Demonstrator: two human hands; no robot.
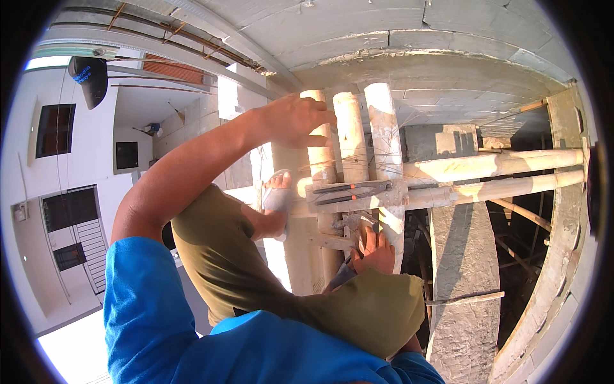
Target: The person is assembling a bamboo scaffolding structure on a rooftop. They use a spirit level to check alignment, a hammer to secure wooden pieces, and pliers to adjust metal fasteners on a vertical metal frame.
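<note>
In the head view, the person is sitting high on a bamboo scaffold, with knees in olive trousers bent and one bare foot [276, 192] resting on a horizontal member, probably for balance. The left hand [295, 120] is reaching up and is closing its fingers around the leftmost of three upright bamboo poles [351, 134], gripping it from the side; this hold is likely keeping the body steady at such a height. The right hand [373, 253] is lying lower, just beside the knee, with fingers bent against the lashed joint [350, 225] where the uprights are meeting the cross pieces; whether it is grasping wire or only pressing there I cannot tell, because the knee is hiding part of it. A pair of pincers [354, 191] is lying flat on the wooden crosspiece [396, 195] between both hands, free of any grip, placed where either hand can reach it easily. Two long horizontal bamboo poles [505, 174] are running to the right toward the concrete wall [464, 281].
</note>
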